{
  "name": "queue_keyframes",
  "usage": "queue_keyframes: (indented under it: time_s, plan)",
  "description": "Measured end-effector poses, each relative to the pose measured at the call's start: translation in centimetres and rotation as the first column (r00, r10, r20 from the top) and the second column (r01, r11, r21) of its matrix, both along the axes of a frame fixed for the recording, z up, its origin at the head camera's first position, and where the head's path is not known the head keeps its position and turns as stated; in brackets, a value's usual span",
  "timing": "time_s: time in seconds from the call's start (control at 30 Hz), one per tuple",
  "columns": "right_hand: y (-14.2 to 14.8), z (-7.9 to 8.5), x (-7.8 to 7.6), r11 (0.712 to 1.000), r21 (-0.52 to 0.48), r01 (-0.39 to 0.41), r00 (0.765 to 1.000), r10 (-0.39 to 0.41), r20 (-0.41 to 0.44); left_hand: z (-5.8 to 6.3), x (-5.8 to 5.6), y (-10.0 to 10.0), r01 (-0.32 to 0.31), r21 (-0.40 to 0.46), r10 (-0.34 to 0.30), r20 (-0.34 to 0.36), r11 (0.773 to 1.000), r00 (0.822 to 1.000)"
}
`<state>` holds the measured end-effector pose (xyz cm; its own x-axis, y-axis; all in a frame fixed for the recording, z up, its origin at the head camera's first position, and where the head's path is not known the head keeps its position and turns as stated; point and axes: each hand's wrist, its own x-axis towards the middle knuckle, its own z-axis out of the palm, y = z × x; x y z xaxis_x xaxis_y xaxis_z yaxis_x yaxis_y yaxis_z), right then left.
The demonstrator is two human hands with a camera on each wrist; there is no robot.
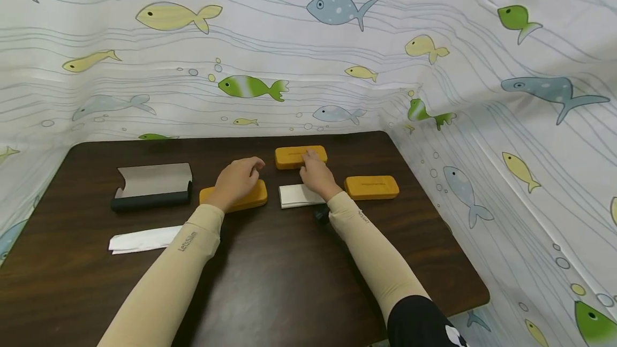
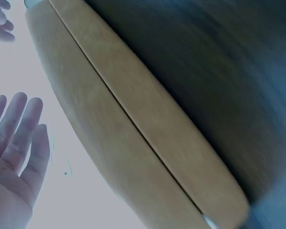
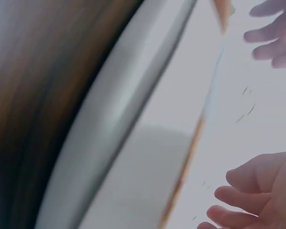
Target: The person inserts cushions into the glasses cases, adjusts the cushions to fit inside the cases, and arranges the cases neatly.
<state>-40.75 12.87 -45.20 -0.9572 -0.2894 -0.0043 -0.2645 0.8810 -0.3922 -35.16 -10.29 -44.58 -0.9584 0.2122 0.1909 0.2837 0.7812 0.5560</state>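
Observation:
Three shut orange cases lie on the dark table [image 1: 289, 272]. My left hand [image 1: 238, 178] hovers over the near-left orange case [image 1: 253, 197] with relaxed fingers, holding nothing. In the left wrist view that case [image 2: 148, 133] fills the frame, and my left hand [image 2: 14, 143] shows straight fingers. My right hand [image 1: 313, 170] reaches over a folded white cloth [image 1: 294, 195], its fingertips at the far orange case [image 1: 289, 155]. The right wrist view is blurred. It shows the cloth [image 3: 133, 157] and my right hand [image 3: 248, 195] with loosely bent fingers.
A third orange case [image 1: 371, 187] lies to the right of my right hand. An open grey and black case [image 1: 151, 183] sits at the left, with another folded white cloth [image 1: 144, 239] in front of it. Fish-print fabric [image 1: 308, 68] walls the table at back and right.

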Motion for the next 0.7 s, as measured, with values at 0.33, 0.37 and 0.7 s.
queue_keyframes:
  time_s: [0.33, 0.37, 0.7]
  plan:
    - [-5.3, 1.5, 4.0, 0.983, -0.062, -0.176, 0.984, 0.175, -0.013, 0.0, 4.4, -5.3, -0.046, -0.005, 0.046, -0.003, 0.999, 0.999]
    - [-5.8, 1.7, 4.5, 0.978, -0.066, -0.198, 0.98, 0.198, -0.011, 0.1, 5.1, -6.2, -0.053, -0.006, 0.053, 0.006, 0.999, 0.999]
    - [-10.3, 1.9, 7.2, 0.938, -0.059, -0.342, 0.939, 0.34, -0.039, 0.1, 10.9, -13.3, -0.108, -0.052, 0.112, 0.079, 0.993, 0.991]
